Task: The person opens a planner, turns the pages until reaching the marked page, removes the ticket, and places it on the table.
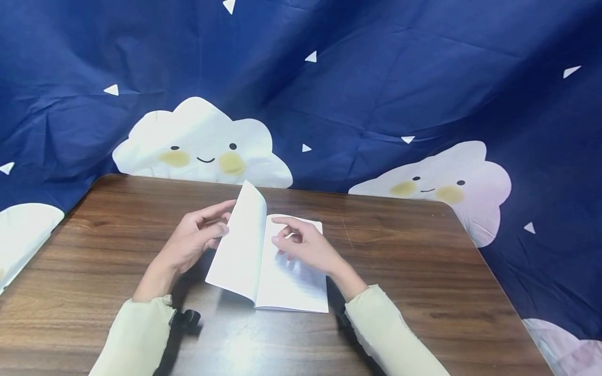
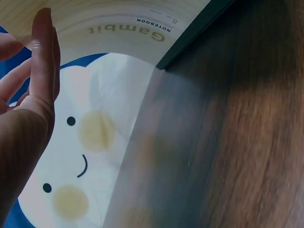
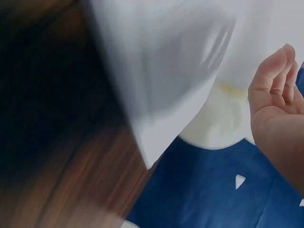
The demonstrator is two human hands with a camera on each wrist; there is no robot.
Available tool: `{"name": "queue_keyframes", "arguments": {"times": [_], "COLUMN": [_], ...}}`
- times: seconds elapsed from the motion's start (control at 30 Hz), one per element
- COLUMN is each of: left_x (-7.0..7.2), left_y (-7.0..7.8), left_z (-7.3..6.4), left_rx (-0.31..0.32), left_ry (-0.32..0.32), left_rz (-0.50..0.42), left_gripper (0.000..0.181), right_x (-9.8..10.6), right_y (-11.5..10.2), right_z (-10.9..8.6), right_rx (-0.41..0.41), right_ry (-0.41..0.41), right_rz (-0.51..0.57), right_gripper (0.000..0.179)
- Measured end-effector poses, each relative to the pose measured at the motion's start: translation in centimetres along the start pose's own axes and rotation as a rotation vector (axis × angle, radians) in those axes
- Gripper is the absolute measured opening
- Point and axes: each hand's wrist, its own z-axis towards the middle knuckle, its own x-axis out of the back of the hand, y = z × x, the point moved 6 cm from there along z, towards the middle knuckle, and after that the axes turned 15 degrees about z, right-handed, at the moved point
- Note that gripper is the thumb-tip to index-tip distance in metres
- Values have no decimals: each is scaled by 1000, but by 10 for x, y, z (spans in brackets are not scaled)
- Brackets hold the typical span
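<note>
An open notebook (image 1: 292, 284) is on the table, its left side raised at a slant and its right page lying flat. In the left wrist view, the notebook's light cover (image 2: 118, 23) shows the words "Gambit" and "NOTEBOOK". My left hand (image 1: 190, 237) holds the raised side by its left edge, the thumb on the page side and fingers behind the cover. Over the right page is my right hand (image 1: 305, 245), its fingers loosely bent and holding nothing. The right wrist view shows white pages (image 3: 161, 80) beside that hand, partly blurred.
The notebook lies on a brown wood-grain table (image 1: 400, 292) with rounded far corners. Behind the table hangs a blue cloth (image 1: 329, 94) with white clouds and small triangles. A black wrist device (image 1: 188, 319) is by the left sleeve.
</note>
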Motion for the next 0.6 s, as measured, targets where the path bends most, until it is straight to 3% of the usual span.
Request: {"name": "queue_keyframes", "arguments": {"times": [0.37,0.6], "left_x": [23,31], "left_y": [-11,-17], "left_z": [-11,-17], "left_rx": [68,111], "left_ry": [44,57], "left_rz": [206,252], "left_gripper": [58,57], "right_x": [50,73], "right_y": [17,31], "right_z": [-15,-18], "right_rx": [-45,-51], "right_ry": [67,79], "right_rz": [-137,-230], "right_gripper": [56,60]}}
